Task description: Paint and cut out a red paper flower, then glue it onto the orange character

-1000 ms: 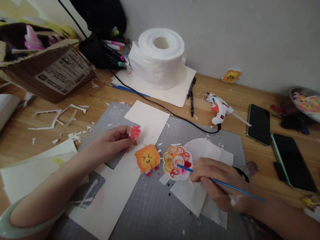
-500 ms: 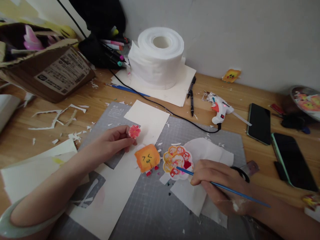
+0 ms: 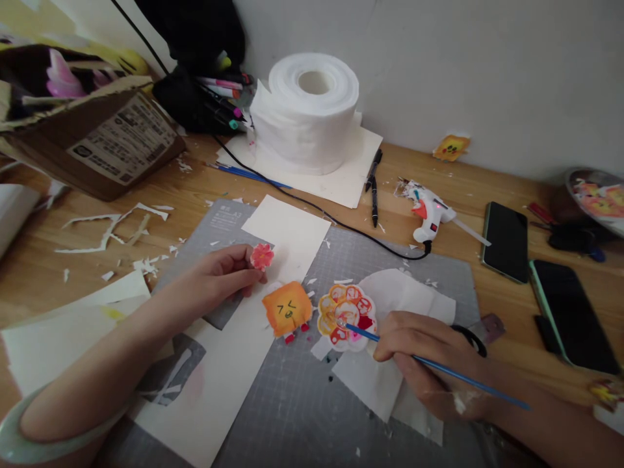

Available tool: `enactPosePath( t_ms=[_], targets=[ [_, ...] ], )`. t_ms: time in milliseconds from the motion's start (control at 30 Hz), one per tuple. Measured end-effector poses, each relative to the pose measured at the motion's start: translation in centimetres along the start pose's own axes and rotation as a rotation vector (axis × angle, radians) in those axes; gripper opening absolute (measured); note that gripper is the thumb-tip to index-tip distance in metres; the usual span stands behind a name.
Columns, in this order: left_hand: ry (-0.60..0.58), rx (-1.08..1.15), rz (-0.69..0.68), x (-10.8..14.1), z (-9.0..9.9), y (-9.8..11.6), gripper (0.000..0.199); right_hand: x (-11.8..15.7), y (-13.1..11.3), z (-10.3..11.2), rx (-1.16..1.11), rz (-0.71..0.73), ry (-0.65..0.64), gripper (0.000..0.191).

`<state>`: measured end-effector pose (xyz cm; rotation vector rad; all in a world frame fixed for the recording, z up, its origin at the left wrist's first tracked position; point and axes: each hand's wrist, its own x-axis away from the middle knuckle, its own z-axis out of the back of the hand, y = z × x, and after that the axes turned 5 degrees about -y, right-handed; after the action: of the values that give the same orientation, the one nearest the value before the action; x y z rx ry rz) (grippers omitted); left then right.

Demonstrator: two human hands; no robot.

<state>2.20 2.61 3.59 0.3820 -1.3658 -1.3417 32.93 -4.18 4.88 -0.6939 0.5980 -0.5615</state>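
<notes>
Between the fingertips of my left hand point(image 3: 231, 273) is a small pink-red paper flower point(image 3: 262, 257). My right hand point(image 3: 424, 357) is closed around a thin blue paintbrush point(image 3: 463, 375), its tip down on a flower-shaped paint palette point(image 3: 364, 304) smeared with orange, red and pink. An orange square paper figure point(image 3: 287, 307) with a drawn face and small red feet lies between the two hands. White tissue point(image 3: 365, 377) is spread beneath and around the palette. All this rests on a grey cutting mat point(image 3: 292, 416), partly over a cut sheet of white paper point(image 3: 234, 370).
A white glue gun point(image 3: 431, 211) with a black cord lies at the back right, left of two phones point(image 3: 507, 240). Behind the mat stands a big tissue roll point(image 3: 312, 117). A cardboard box point(image 3: 121, 140) is at left, with paper scraps point(image 3: 107, 227) before it.
The paintbrush tip has shifted very slightly on the palette, along with my right hand. My left hand and the paper flower stay almost still.
</notes>
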Motion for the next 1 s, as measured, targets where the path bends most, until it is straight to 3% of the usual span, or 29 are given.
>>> enactPosePath(
  t_ms=[467, 667, 933, 1000],
  targets=[
    [-0.002, 0.006, 0.027, 0.0, -0.1, 0.4, 0.021, -0.5, -0.7, 0.4, -0.046, 0.02, -0.019, 0.022],
    [-0.01, 0.008, 0.028, 0.0, 0.0, 0.3, 0.021, -0.9, -1.2, 0.6, -0.035, -0.045, -0.05, 0.023],
    [0.009, 0.04, 0.001, 0.6, -0.1, 1.0, 0.016, -0.8, -1.2, 0.4, -0.04, -0.045, -0.038, 0.022],
    [0.044, 0.079, -0.005, 0.9, -0.1, 1.2, 0.015, -0.9, -1.2, 0.5, -0.06, -0.02, 0.019, 0.021]
  ],
)
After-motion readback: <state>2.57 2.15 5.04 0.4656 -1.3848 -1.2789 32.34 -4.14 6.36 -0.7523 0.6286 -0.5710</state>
